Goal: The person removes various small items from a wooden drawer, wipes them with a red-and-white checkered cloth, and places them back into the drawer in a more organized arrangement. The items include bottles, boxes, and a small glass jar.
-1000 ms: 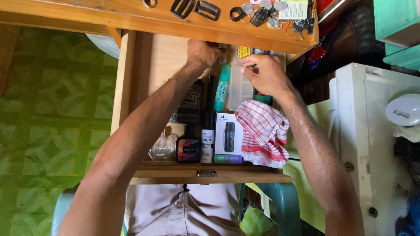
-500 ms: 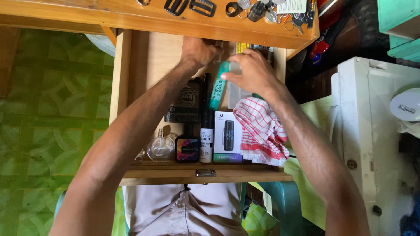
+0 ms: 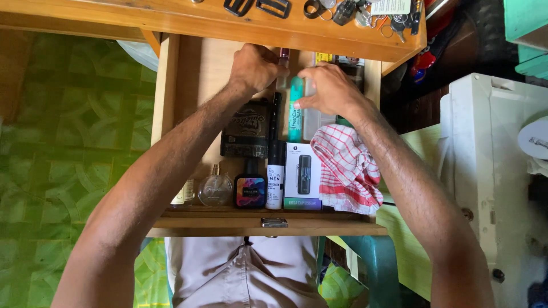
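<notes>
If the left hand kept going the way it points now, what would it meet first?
Probably the drawer's back, under the desk top. The left hand, holding a small vial, points into the open drawer; depth there is unclear.

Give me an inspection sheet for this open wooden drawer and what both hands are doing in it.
Surface: open wooden drawer under a wooden desktop.
Job's things: teal plastic tube lying lengthwise; small dark-capped vial at the back.
Clutter: red-checked cloth, white carton, round glass perfume bottle, black pouch; keys and buckles on the desktop.
Grippers: left hand closed on the vial; right hand, fingers touching the tube's top.
Cables: nothing seen.
Surroundings: green patterned floor, white appliance.
</notes>
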